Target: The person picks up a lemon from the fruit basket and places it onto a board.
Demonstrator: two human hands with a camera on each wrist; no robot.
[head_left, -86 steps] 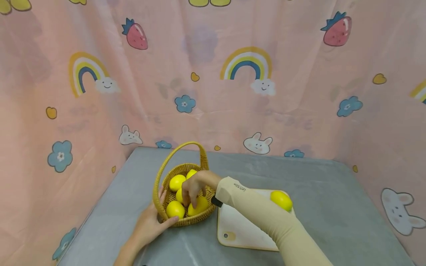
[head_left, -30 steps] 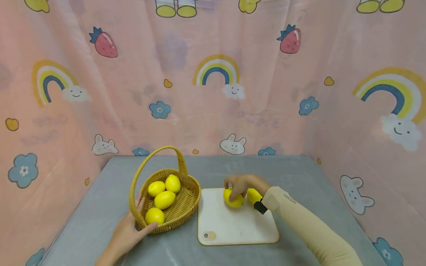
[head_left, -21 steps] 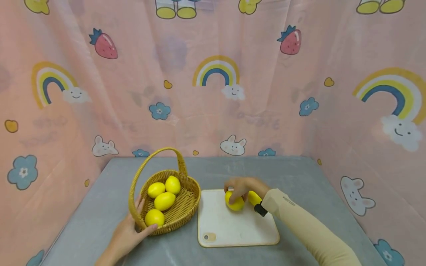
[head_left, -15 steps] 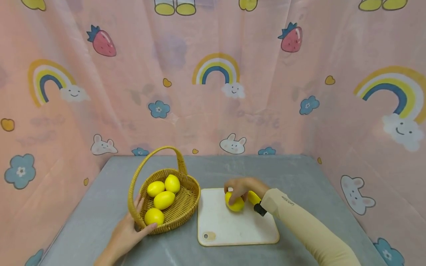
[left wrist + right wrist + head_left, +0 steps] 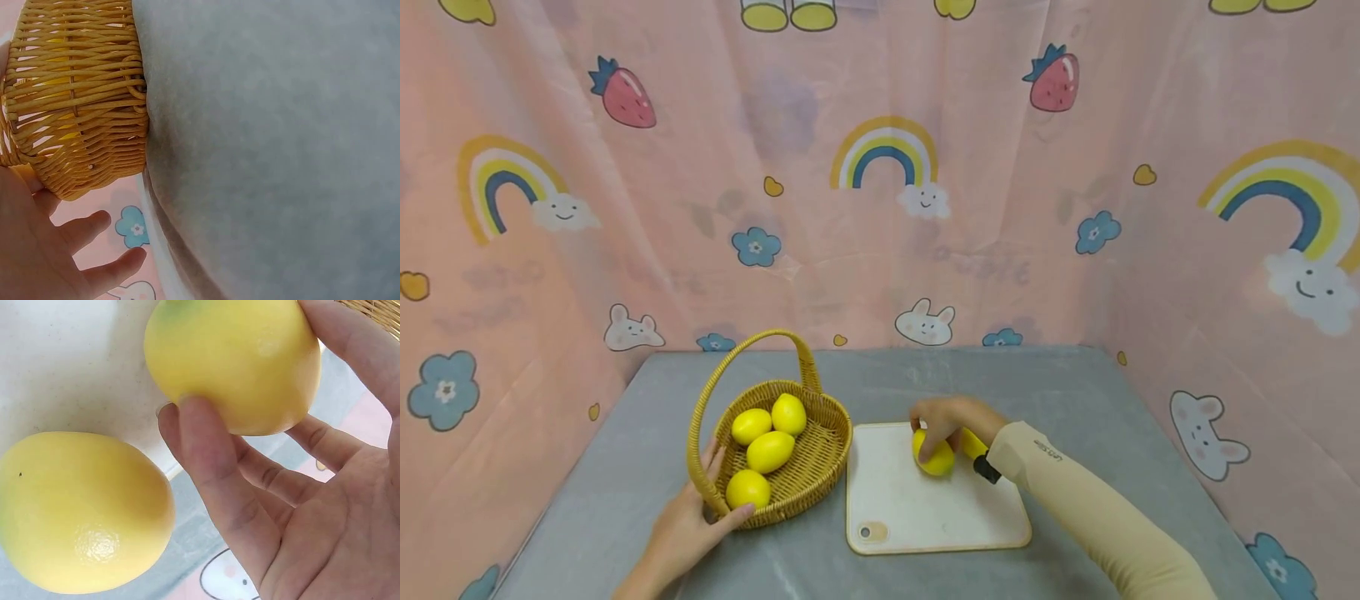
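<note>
My right hand [image 5: 953,419] holds a yellow lemon [image 5: 934,454] over the white cutting board [image 5: 917,517]. In the right wrist view, thumb and fingers close around this lemon [image 5: 237,362]; a second lemon [image 5: 87,512] lies beside it on the board. From the head, that second lemon [image 5: 973,444] is partly covered by my right hand and wrist. My left hand [image 5: 681,525] grips the near left side of the wicker basket [image 5: 808,493], thumb over the rim. Several lemons [image 5: 771,452] lie inside the basket. In the left wrist view, two fingers [image 5: 115,270] spread away from the basket wall [image 5: 81,112].
The basket's tall arched handle [image 5: 707,400] rises above its left and back sides. A grey cloth [image 5: 775,575] covers the table. Pink patterned curtains [image 5: 850,275] enclose the back and both sides. The board stands close to the basket's right side.
My right hand has taken a lemon from the basket to the cutting board on the right. Over the last second it has shifted slightly right with it. My left hand stays on the basket.
</note>
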